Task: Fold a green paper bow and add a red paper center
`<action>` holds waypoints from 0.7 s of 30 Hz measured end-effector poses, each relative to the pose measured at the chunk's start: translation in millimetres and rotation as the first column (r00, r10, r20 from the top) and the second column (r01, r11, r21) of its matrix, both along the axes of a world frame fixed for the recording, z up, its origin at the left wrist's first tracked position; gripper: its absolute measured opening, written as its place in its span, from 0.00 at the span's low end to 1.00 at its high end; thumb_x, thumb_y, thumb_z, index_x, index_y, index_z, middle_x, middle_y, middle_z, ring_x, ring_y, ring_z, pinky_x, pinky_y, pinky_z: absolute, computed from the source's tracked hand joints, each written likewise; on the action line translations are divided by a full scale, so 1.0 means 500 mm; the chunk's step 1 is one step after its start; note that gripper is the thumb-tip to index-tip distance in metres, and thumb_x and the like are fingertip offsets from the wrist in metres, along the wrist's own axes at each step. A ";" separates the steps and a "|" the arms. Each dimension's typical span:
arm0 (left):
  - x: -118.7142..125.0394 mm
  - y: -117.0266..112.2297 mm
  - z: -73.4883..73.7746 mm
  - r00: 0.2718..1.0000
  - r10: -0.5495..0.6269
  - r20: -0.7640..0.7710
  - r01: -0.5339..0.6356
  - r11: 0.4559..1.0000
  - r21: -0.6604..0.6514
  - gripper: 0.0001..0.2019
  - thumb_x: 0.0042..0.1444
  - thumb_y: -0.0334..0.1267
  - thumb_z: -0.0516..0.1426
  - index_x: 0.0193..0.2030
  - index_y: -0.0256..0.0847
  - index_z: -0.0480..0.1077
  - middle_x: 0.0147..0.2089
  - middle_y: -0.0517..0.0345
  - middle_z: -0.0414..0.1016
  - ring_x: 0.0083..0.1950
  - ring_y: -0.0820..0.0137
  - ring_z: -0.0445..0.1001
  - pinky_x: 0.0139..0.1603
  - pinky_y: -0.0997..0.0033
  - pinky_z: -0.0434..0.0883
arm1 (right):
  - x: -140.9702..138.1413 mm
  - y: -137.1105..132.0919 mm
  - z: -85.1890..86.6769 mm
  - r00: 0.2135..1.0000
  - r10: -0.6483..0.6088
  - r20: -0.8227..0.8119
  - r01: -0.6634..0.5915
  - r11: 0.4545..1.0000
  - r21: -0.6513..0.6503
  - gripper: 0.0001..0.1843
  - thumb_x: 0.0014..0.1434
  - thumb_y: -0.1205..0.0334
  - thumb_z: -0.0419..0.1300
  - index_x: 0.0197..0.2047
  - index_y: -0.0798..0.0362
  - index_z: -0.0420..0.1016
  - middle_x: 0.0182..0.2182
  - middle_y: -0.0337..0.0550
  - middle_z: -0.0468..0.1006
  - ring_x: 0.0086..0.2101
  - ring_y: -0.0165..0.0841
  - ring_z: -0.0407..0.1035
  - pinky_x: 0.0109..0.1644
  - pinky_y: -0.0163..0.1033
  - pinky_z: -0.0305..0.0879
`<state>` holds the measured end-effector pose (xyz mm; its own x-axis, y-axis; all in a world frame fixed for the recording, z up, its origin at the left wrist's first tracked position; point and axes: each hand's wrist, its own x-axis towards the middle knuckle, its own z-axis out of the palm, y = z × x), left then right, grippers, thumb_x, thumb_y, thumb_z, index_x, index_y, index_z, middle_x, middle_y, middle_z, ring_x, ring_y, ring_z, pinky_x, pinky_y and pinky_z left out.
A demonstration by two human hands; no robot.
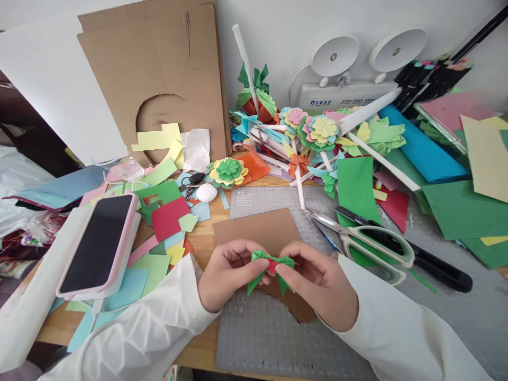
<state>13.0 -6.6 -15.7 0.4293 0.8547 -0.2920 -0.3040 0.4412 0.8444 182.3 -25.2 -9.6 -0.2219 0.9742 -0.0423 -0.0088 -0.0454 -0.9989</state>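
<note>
A folded green paper bow (259,255) with a small red centre is held up between my two hands. My left hand (233,271) pinches its left loop between thumb and fingers. On the other side, the thumb and fingers of my right hand (317,278) grip the right loop. Two pointed green tails hang below. Under the hands lies a piece of brown cardboard (260,227) with a curved cut edge, resting on a grey cutting mat (254,338). Scissors (369,241) with pale green handles and a black utility knife (440,267) lie right of my right hand.
A phone (99,246) and scattered paper scraps (169,219) cover the left side. Tall cardboard sheets (159,58) lean at the back. Paper flowers (317,129) on white paper sticks pile up behind the mat, below a twin-head lamp (345,95). Green paper sheets (468,209) lie right.
</note>
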 end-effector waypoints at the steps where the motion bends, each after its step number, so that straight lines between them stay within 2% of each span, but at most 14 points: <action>1: 0.000 0.000 0.002 1.000 -0.002 -0.007 0.002 1.000 0.002 0.07 0.49 0.35 0.65 0.31 0.34 0.74 0.27 0.58 0.77 0.25 0.76 0.75 0.27 0.80 0.73 | 0.001 0.001 0.000 1.000 -0.004 -0.002 0.004 1.000 -0.012 0.08 0.56 0.59 0.59 0.28 0.53 0.69 0.22 0.37 0.68 0.23 0.28 0.63 0.26 0.33 0.62; 7: -0.003 -0.003 0.013 0.996 -0.032 -0.079 0.038 0.996 0.081 0.10 0.50 0.39 0.64 0.31 0.32 0.74 0.25 0.57 0.75 0.26 0.75 0.73 0.26 0.79 0.70 | 0.004 0.000 -0.010 0.999 -0.017 -0.039 0.015 0.998 -0.059 0.08 0.54 0.59 0.61 0.27 0.53 0.69 0.22 0.36 0.67 0.24 0.28 0.62 0.26 0.33 0.61; 12: -0.010 -0.001 0.007 0.993 -0.070 -0.096 0.081 0.990 0.120 0.12 0.53 0.43 0.62 0.33 0.33 0.75 0.27 0.55 0.75 0.28 0.73 0.72 0.28 0.76 0.69 | 0.004 -0.003 -0.028 0.994 -0.056 -0.091 0.050 0.996 -0.067 0.09 0.55 0.59 0.61 0.27 0.52 0.70 0.21 0.34 0.67 0.23 0.26 0.60 0.25 0.32 0.58; 17: -0.021 0.005 0.000 0.997 -0.048 -0.057 0.055 0.992 0.118 0.13 0.57 0.45 0.59 0.39 0.36 0.76 0.34 0.53 0.76 0.35 0.70 0.73 0.38 0.72 0.69 | 0.009 -0.001 -0.032 0.991 -0.060 -0.118 0.049 0.994 -0.095 0.09 0.55 0.57 0.63 0.28 0.53 0.71 0.22 0.35 0.66 0.23 0.26 0.59 0.26 0.32 0.57; 21: -0.023 0.011 0.003 0.999 -0.016 0.042 0.013 0.997 0.081 0.11 0.57 0.42 0.58 0.41 0.38 0.75 0.40 0.52 0.76 0.42 0.67 0.73 0.44 0.69 0.67 | 0.017 0.002 -0.021 0.986 -0.053 -0.158 0.036 0.994 -0.106 0.09 0.55 0.57 0.63 0.28 0.53 0.71 0.22 0.35 0.66 0.23 0.26 0.58 0.26 0.32 0.56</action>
<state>1.5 -1.0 -14.1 0.4525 0.8681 -0.2039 -0.3343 0.3771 0.8637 190.9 -24.0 -20.0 -0.1905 0.9755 -0.1096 -0.1729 -0.1433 -0.9745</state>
